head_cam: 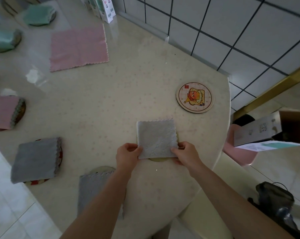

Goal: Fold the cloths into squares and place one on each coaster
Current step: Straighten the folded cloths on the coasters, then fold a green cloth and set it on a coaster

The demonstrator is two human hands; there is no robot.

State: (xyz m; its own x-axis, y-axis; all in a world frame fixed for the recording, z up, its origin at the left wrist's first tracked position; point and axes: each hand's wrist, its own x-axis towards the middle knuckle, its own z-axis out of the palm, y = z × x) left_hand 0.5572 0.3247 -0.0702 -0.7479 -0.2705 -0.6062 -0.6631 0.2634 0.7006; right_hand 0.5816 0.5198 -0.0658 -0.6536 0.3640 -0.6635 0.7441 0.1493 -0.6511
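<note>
Cloths folded small sit on coasters down the left edge of the frame, among them a pink square [4, 112] at mid-left and a grey square [34, 159] below it. A flat pink cloth [78, 47] lies unfolded on the table [111, 100] at upper left. At lower centre, the left hand [127, 154] pinches the near left corner of the grey cloth [157, 137], thumb on top. The right hand [184, 152] pinches the near right corner the same way. The folded piece lies over a hidden coaster [158, 159], of which only a thin rim peeks out. Further right and higher, a cartoon coaster [195, 97] is bare. From where I stand the grey cloth looks light, soft and floppy. I'd guess its layers could slide apart if it were lifted by one corner. Holding both near corners, or pressing flat on the middle, seems the safer way to nudge it square.
</note>
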